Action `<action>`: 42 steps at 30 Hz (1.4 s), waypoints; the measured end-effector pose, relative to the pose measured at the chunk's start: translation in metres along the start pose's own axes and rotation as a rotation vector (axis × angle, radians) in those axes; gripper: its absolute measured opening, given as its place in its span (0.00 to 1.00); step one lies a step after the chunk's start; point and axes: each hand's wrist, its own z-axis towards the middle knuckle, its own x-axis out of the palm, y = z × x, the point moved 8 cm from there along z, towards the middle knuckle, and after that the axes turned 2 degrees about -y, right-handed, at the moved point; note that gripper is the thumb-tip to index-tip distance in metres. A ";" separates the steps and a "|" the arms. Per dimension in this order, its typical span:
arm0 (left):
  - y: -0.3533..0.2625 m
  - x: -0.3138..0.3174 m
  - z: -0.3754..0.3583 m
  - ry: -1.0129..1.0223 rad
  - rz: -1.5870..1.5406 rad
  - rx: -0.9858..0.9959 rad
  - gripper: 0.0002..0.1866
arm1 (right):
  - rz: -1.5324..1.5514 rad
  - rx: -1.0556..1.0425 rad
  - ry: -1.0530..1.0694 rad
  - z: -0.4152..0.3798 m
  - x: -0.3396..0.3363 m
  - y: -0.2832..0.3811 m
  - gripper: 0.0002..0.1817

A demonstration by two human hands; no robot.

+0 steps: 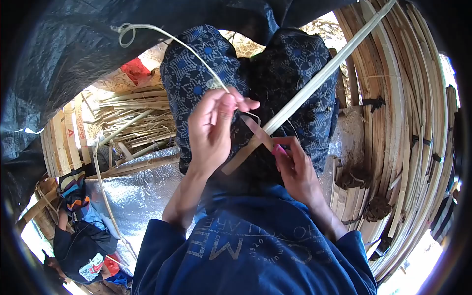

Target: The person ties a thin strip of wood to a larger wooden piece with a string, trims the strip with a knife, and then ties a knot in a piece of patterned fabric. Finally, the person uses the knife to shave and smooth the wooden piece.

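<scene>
My left hand [211,125] pinches a thin pale strip [189,48] between thumb and fingers. The strip arcs to the upper left and ends in a small loop; its other end bends down near the blade. In my right hand [296,169] is a knife [256,132], its blade angled up and left toward my left fingertips. Something pink shows at my right thumb. A long, pale split-bamboo strip [322,76] slants across my lap from the upper right, passing behind the knife.
Long wooden slats [393,98] stand bundled along the right side, tied with dark bands. Loose strips [132,115] lie in a pile at left. A person in black [81,246] is at lower left, by a silver sheet [135,196]. Dark plastic sheeting [73,54] hangs at upper left.
</scene>
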 end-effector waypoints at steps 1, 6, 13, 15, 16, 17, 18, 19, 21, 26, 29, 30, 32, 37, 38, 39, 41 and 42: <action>-0.004 -0.002 -0.002 -0.049 -0.029 0.043 0.11 | -0.079 -0.057 -0.045 0.001 -0.001 0.005 0.10; 0.005 -0.020 -0.020 -0.107 -0.129 -0.006 0.11 | -0.108 -0.158 -0.106 0.004 0.004 0.003 0.13; -0.013 -0.045 -0.054 -0.156 -0.051 -0.052 0.10 | -0.057 -0.105 -0.076 0.006 0.005 -0.003 0.13; -0.016 -0.047 -0.062 -0.149 -0.024 -0.061 0.10 | -0.029 -0.166 -0.135 0.006 0.002 -0.001 0.14; -0.016 -0.049 -0.066 -0.163 0.025 -0.085 0.10 | -0.029 -0.166 -0.134 0.006 0.001 0.001 0.14; -0.015 -0.052 -0.069 -0.176 0.075 -0.108 0.09 | -0.039 -0.114 -0.113 0.006 0.001 0.001 0.14; -0.013 -0.054 -0.069 -0.174 0.076 -0.137 0.10 | -0.048 -0.062 -0.093 0.006 0.001 -0.001 0.15; -0.012 -0.056 -0.068 -0.173 0.076 -0.134 0.10 | -0.048 -0.064 -0.094 0.006 0.001 -0.004 0.15; -0.005 -0.063 -0.064 -0.205 0.066 -0.204 0.10 | -0.007 -0.196 -0.094 0.005 -0.002 -0.003 0.15; -0.011 -0.073 -0.046 -0.250 0.032 -0.190 0.13 | 0.036 -0.035 -0.097 0.006 -0.033 0.001 0.15; -0.008 -0.070 -0.037 -0.188 -0.016 -0.163 0.14 | 0.119 -0.028 -0.245 0.013 -0.059 0.005 0.14; -0.009 -0.065 -0.033 -0.160 -0.033 -0.142 0.14 | 0.251 0.006 -0.267 0.020 -0.067 0.001 0.14; -0.007 -0.060 -0.028 -0.168 -0.061 -0.145 0.14 | 0.556 0.113 -0.254 0.030 -0.077 0.000 0.13; 0.007 -0.039 -0.027 -0.160 -0.002 -0.245 0.17 | 0.777 -0.006 -0.348 0.051 -0.098 0.018 0.12; 0.011 -0.031 -0.029 -0.118 0.032 -0.285 0.17 | 0.777 -0.022 -0.339 0.052 -0.101 0.022 0.11; 0.016 -0.024 -0.031 -0.077 0.069 -0.325 0.18 | 0.777 -0.037 -0.331 0.053 -0.103 0.024 0.11; 0.030 -0.006 -0.038 0.107 0.219 -0.331 0.22 | 0.711 -0.052 -0.354 0.052 -0.110 0.023 0.10; 0.037 0.003 -0.042 0.196 0.341 -0.385 0.27 | 0.710 -0.061 -0.343 0.054 -0.111 0.019 0.10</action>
